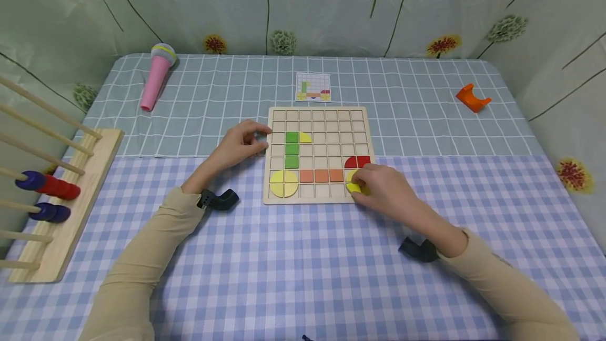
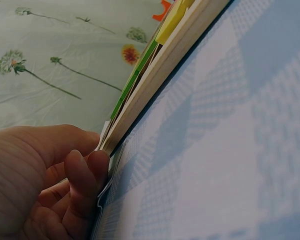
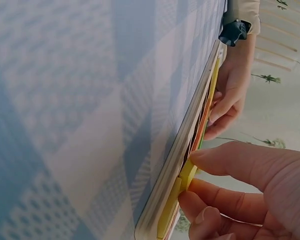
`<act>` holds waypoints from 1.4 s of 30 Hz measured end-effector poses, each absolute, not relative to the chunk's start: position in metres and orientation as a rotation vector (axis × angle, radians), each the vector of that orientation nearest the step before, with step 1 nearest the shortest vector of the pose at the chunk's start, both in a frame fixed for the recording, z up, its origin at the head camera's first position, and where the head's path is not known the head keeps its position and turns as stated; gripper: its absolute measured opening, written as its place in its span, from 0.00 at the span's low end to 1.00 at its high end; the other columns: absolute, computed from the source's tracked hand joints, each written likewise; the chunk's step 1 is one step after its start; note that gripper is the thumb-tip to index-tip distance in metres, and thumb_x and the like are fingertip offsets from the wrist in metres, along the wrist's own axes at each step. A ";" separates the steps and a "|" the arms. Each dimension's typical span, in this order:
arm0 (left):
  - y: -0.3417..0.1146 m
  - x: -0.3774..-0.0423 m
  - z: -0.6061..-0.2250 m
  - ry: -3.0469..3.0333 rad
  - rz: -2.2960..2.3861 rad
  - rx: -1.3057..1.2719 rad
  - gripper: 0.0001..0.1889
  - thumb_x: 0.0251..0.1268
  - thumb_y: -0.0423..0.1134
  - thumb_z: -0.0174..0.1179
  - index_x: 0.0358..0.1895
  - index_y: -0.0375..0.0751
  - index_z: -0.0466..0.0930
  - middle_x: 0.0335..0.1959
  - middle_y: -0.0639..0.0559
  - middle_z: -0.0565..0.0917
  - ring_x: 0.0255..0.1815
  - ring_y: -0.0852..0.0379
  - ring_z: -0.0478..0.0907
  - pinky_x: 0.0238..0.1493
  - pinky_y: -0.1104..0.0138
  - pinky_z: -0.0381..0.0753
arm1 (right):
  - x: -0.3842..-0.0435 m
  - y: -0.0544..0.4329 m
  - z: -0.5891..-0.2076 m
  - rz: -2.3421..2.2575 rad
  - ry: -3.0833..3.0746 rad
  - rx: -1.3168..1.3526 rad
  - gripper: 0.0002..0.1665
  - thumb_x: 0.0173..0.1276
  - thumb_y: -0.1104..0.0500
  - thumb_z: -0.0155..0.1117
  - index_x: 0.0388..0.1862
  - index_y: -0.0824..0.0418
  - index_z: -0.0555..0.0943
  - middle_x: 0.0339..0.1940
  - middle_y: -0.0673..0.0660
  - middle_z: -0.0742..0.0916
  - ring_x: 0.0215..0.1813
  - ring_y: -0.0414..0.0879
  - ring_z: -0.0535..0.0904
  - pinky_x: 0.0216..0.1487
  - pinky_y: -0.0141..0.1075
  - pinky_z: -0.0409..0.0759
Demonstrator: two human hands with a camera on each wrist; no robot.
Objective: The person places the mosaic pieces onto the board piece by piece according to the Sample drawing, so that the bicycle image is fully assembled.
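Note:
A wooden grid board lies on the checked cloth, with coloured flat pieces in its squares. My left hand is at its left edge, thumb and fingertips touching the rim, fingers loosely bent. My right hand pinches a yellow quarter-circle piece between thumb and fingers at the board's lower right; the fingers partly hide the squares there. Above that hand sit red pieces. Orange squares form a row leftward to a yellow circle of quarter pieces. Green squares stand in a column beside a yellow quarter piece.
Behind the board lies a printed pattern card. A pink toy microphone is at the back left, and an orange curved piece at the back right. A wooden bead frame with red and blue beads stands along the left side.

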State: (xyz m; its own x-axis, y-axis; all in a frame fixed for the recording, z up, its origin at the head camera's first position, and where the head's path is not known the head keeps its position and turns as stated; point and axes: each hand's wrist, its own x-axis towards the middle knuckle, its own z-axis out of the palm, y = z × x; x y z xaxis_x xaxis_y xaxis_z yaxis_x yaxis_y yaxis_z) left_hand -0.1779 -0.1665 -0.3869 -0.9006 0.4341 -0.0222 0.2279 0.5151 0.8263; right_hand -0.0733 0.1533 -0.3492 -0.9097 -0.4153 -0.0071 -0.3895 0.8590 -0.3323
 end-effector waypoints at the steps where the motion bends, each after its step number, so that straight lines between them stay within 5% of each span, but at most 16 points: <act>1: -0.167 -0.178 -0.387 2.532 1.330 0.563 0.19 0.63 0.34 0.59 0.57 0.36 0.75 0.48 0.41 0.74 0.20 0.69 0.70 0.23 0.76 0.69 | -0.073 0.153 -0.349 -0.502 2.955 -0.642 0.09 0.51 0.62 0.69 0.32 0.64 0.84 0.25 0.54 0.83 0.28 0.43 0.73 0.30 0.33 0.74; 15: -0.156 -0.162 -0.353 2.541 1.312 0.554 0.17 0.62 0.28 0.55 0.55 0.26 0.74 0.46 0.34 0.74 0.20 0.70 0.69 0.24 0.78 0.68 | -0.075 0.155 -0.352 -0.534 2.988 -0.674 0.08 0.50 0.63 0.70 0.30 0.65 0.84 0.25 0.54 0.82 0.27 0.42 0.72 0.28 0.32 0.72; 23: -0.166 -0.178 -0.387 2.521 1.349 0.564 0.18 0.63 0.33 0.59 0.56 0.35 0.75 0.48 0.39 0.74 0.20 0.69 0.70 0.23 0.75 0.71 | -0.073 0.157 -0.352 -0.514 2.953 -0.674 0.13 0.48 0.58 0.74 0.33 0.62 0.84 0.29 0.54 0.84 0.29 0.43 0.72 0.30 0.33 0.72; 42: -0.165 -0.177 -0.386 2.520 1.355 0.559 0.18 0.63 0.34 0.59 0.56 0.35 0.76 0.49 0.39 0.74 0.19 0.69 0.70 0.23 0.76 0.70 | -0.075 0.159 -0.354 -0.585 2.943 -0.660 0.10 0.51 0.59 0.72 0.30 0.63 0.83 0.27 0.53 0.81 0.28 0.43 0.71 0.31 0.32 0.70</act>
State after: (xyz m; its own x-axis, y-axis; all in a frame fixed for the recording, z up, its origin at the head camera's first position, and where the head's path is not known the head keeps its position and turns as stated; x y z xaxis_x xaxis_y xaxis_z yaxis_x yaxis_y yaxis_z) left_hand -0.1771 -0.1653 -0.3862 -0.9018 0.4318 -0.0182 0.2230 0.5009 0.8363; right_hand -0.0752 0.1592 -0.3542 -0.9055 -0.4241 0.0156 -0.3978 0.8355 -0.3791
